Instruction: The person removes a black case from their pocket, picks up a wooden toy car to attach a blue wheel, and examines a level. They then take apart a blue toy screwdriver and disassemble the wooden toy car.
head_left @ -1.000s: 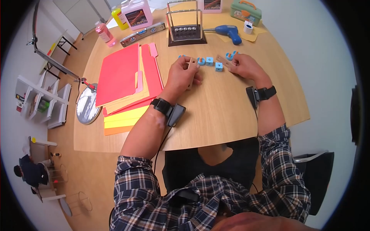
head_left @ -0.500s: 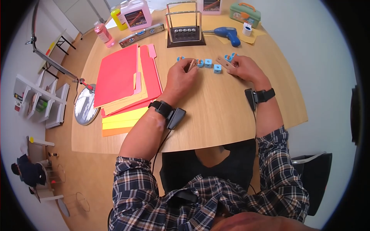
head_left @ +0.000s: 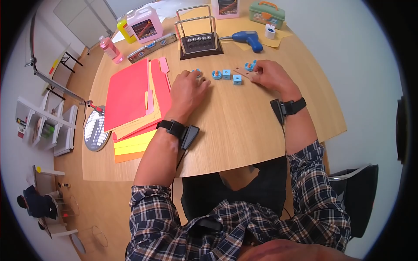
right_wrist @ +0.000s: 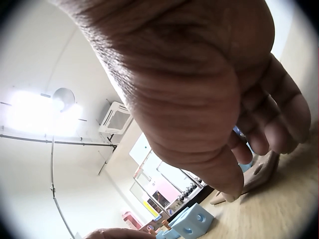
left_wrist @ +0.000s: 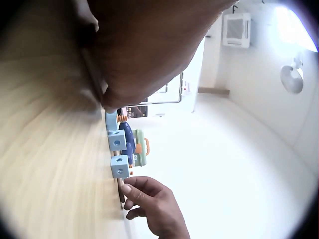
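My left hand [head_left: 187,93] is low over the table, its thumb and fingers around a small wooden strip [head_left: 201,80] that is mostly hidden. With thumb and fingers, my right hand [head_left: 274,77] pinches the near end of another holed wooden strip [head_left: 244,73], which lies low at the tabletop. Between the hands are two light-blue cubes [head_left: 226,74] with holes and a blue round piece [head_left: 216,75] with an orange centre. More blue round pieces [head_left: 249,66] sit beyond the right hand, and one [head_left: 197,72] shows at the left fingertips.
Red and yellow folders [head_left: 130,98] are stacked on the left. Along the back stand a spirit level [head_left: 152,48], a Newton's cradle [head_left: 200,43], a blue drill-like tool [head_left: 248,39], a roll [head_left: 270,31], a green box [head_left: 267,15], pink jugs [head_left: 146,25] and bottles [head_left: 110,49].
The left hand has moved left and lowered, its strip going from upright to low at the table. The right hand's strip has tipped down closer to the tabletop. The head view has shifted slightly.
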The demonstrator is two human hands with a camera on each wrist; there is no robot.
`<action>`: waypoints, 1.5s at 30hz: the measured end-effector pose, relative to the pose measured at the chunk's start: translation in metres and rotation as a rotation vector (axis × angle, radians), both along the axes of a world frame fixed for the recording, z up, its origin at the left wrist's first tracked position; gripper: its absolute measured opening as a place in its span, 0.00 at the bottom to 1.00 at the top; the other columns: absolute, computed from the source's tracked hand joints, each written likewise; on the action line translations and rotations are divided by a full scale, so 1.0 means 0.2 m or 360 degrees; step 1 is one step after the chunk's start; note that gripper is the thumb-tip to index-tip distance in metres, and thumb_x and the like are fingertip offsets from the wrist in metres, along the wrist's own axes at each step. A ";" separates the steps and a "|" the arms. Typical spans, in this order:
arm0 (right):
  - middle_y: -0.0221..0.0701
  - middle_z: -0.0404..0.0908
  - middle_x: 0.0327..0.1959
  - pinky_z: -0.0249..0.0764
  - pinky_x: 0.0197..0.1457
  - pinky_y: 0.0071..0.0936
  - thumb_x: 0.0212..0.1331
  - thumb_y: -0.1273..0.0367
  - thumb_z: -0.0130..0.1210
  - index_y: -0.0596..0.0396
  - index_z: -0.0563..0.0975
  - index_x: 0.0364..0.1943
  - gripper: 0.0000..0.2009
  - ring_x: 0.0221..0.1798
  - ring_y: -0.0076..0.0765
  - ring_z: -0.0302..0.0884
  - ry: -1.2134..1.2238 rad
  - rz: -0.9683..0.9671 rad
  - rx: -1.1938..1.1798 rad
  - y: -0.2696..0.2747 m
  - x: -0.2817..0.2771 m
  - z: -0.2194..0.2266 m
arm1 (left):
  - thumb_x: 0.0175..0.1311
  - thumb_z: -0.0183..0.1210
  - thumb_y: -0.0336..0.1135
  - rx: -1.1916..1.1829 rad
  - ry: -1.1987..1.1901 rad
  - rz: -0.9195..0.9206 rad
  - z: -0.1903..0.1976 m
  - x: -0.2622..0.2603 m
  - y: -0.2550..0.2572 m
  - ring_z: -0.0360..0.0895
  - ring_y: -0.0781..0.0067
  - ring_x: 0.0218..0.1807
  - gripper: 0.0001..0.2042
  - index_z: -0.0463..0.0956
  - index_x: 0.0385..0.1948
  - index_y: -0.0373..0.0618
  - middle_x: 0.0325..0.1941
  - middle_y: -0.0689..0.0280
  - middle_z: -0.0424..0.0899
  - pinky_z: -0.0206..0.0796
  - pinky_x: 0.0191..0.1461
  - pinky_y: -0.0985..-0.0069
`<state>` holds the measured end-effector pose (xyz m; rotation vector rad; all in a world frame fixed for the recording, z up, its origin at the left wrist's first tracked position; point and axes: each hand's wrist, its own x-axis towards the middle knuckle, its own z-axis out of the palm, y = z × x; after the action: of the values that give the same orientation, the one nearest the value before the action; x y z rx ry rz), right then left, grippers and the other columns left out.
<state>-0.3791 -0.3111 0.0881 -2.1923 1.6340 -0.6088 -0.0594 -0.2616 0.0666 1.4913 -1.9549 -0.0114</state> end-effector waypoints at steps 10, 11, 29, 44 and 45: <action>0.41 0.90 0.37 0.81 0.46 0.44 0.61 0.61 0.67 0.56 0.87 0.38 0.12 0.41 0.51 0.87 -0.0360 0.0028 -0.0272 0.00 0.05 -0.02 | 0.69 0.74 0.30 0.2035 0.0822 -0.1499 0.26 -0.24 0.37 0.86 0.81 0.47 0.10 0.91 0.48 0.38 0.45 0.67 0.94 0.76 0.54 0.78; 0.41 0.90 0.36 0.81 0.46 0.44 0.62 0.61 0.67 0.55 0.87 0.38 0.12 0.41 0.50 0.87 -0.0348 0.0027 -0.0272 0.00 0.05 -0.03 | 0.67 0.74 0.28 0.2203 0.0719 -0.1753 0.27 -0.30 0.44 0.86 0.79 0.47 0.12 0.90 0.50 0.37 0.45 0.66 0.94 0.77 0.55 0.77; 0.41 0.89 0.37 0.79 0.46 0.45 0.65 0.64 0.63 0.56 0.87 0.39 0.10 0.41 0.52 0.86 -0.0275 0.0098 -0.0187 0.06 0.12 -0.01 | 0.70 0.72 0.34 0.2712 0.0411 -0.3038 0.16 -0.49 0.81 0.85 0.71 0.35 0.11 0.88 0.46 0.36 0.38 0.59 0.91 0.73 0.37 0.70; 0.40 0.88 0.36 0.79 0.44 0.43 0.65 0.64 0.65 0.56 0.87 0.38 0.09 0.39 0.51 0.85 -0.0380 0.0099 -0.0216 0.08 0.13 0.00 | 0.72 0.69 0.31 0.2654 0.0627 -0.3094 0.17 -0.49 0.78 0.82 0.71 0.34 0.10 0.85 0.45 0.32 0.31 0.56 0.88 0.70 0.38 0.68; 0.40 0.88 0.36 0.79 0.44 0.43 0.65 0.64 0.65 0.56 0.87 0.37 0.10 0.39 0.51 0.85 -0.0392 0.0100 -0.0220 0.08 0.13 0.01 | 0.72 0.69 0.31 0.2659 0.0615 -0.3085 0.18 -0.49 0.75 0.82 0.71 0.34 0.10 0.85 0.45 0.32 0.31 0.56 0.88 0.70 0.38 0.68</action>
<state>-0.3536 -0.2946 0.0893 -2.1524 1.4299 -0.9577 -0.1579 -0.1110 0.1036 -0.6182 -1.9830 -2.7683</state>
